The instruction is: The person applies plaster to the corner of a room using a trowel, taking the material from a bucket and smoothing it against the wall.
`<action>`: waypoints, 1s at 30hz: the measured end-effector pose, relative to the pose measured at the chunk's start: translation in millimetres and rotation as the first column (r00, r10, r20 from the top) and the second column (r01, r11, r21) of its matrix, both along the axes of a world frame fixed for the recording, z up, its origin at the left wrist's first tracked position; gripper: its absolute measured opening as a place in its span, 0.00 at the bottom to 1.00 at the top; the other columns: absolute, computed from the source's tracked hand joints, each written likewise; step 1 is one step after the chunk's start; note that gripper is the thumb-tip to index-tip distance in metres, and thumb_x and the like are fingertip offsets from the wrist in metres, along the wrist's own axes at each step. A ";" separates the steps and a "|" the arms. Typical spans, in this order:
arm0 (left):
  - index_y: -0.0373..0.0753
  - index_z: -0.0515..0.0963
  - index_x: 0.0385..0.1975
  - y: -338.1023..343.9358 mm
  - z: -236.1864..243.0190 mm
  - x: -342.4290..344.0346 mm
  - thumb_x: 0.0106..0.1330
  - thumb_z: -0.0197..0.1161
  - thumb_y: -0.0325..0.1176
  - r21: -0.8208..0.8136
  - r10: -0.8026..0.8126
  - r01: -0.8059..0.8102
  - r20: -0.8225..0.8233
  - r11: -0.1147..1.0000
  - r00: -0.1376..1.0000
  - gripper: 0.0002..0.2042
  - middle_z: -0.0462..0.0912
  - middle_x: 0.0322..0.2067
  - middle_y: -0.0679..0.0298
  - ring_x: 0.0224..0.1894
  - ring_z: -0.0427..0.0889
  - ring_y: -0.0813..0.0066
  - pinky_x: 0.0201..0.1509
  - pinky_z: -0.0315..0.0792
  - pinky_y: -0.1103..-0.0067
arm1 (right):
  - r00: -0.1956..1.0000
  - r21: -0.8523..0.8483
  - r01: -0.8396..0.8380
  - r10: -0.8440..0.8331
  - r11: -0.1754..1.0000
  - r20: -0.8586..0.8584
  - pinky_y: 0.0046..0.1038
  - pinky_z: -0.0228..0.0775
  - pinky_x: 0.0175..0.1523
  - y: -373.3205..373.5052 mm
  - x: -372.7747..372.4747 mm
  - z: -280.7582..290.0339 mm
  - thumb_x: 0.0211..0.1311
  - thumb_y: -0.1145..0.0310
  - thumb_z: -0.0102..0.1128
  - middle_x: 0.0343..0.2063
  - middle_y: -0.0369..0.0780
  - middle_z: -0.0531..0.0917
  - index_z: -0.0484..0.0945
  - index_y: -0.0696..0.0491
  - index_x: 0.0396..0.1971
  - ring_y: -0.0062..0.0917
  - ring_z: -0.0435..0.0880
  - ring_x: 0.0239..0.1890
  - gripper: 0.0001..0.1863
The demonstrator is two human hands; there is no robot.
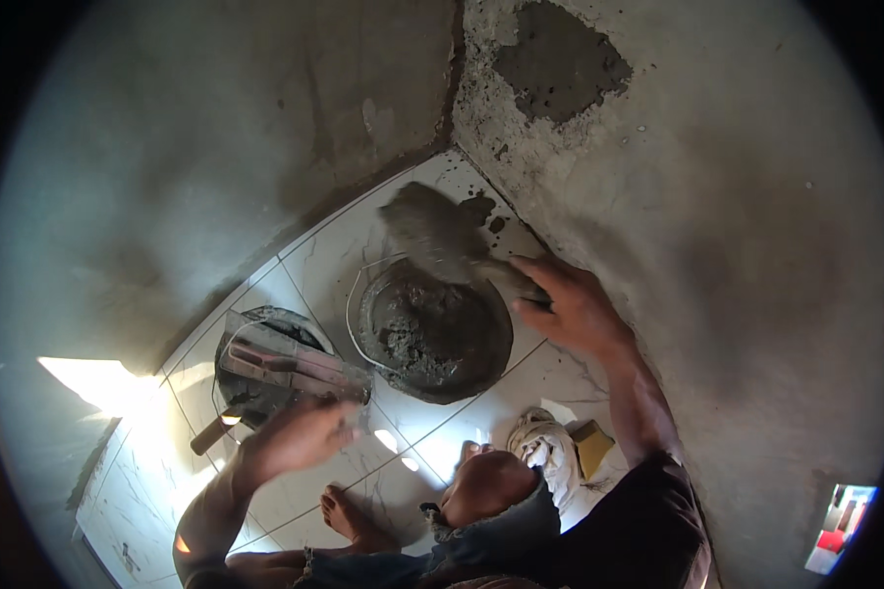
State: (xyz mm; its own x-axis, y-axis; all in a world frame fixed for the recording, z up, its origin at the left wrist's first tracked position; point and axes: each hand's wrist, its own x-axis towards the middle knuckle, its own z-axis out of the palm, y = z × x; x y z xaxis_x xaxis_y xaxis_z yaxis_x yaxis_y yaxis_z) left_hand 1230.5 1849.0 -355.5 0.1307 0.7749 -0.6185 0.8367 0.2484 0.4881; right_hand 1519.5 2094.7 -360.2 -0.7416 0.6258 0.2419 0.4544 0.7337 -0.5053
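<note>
My right hand [581, 309] is closed round the handle of a trowel [430, 228], its blade blurred and coated with grey mortar. The blade hangs over the far rim of a round bucket [509, 339] filled with wet mortar [417, 334]. To the left stands a second dark bucket [228, 368]. A flat plastering trowel [290, 365] with a long grip rests across its top, and a wooden handle [216, 432] sticks out at its near side. Close to that bucket's near edge, my left hand [300, 439] is held with fingers loosely stretched and nothing visible in them.
Two plastered walls meet at a corner ahead, with a dark damp patch [563, 61] on the right one. Mortar splashes [477, 208] mark the tiled floor [354, 496]. Beside my bent knee lie a pale cloth [547, 452] and a yellowish sponge-like block [591, 449].
</note>
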 end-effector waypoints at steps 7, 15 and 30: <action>0.40 0.72 0.54 -47.1 27.5 31.3 0.66 0.57 0.45 -0.019 -0.277 0.277 0.031 0.961 0.960 0.21 0.81 0.38 0.54 0.41 0.81 0.56 0.46 0.74 0.66 | 0.872 -0.656 -0.489 0.326 0.574 -0.365 0.26 0.75 0.35 35.6 -64.2 -11.5 0.54 0.70 0.67 0.30 0.40 0.83 0.75 0.58 0.50 0.23 0.82 0.29 0.23; 0.42 0.75 0.54 -58.7 111.0 48.7 0.66 0.61 0.41 -0.199 -0.034 0.031 -0.010 0.979 0.999 0.19 0.82 0.44 0.59 0.43 0.81 0.61 0.52 0.72 0.70 | 0.970 -0.392 0.139 -0.204 0.909 -0.129 0.23 0.70 0.39 124.4 -11.0 -56.5 0.57 0.70 0.63 0.31 0.38 0.82 0.76 0.60 0.46 0.18 0.77 0.32 0.17; 0.33 0.73 0.53 -63.4 66.1 16.5 0.66 0.58 0.41 0.117 -0.045 0.028 0.146 0.993 0.988 0.21 0.78 0.49 0.54 0.47 0.77 0.59 0.52 0.71 0.69 | 0.839 0.019 -0.025 0.011 1.000 0.544 0.35 0.77 0.41 -59.1 22.7 -19.9 0.53 0.72 0.61 0.36 0.47 0.81 0.74 0.59 0.46 0.40 0.84 0.34 0.19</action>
State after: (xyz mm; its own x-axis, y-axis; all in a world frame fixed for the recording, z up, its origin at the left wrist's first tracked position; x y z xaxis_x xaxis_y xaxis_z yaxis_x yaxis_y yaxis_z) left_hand 1247.0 1785.6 -289.4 0.2439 0.8323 -0.4977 0.7605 0.1543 0.6308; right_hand 1542.2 2035.6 -380.0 -0.7693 0.6105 -0.1884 0.6375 0.7531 -0.1629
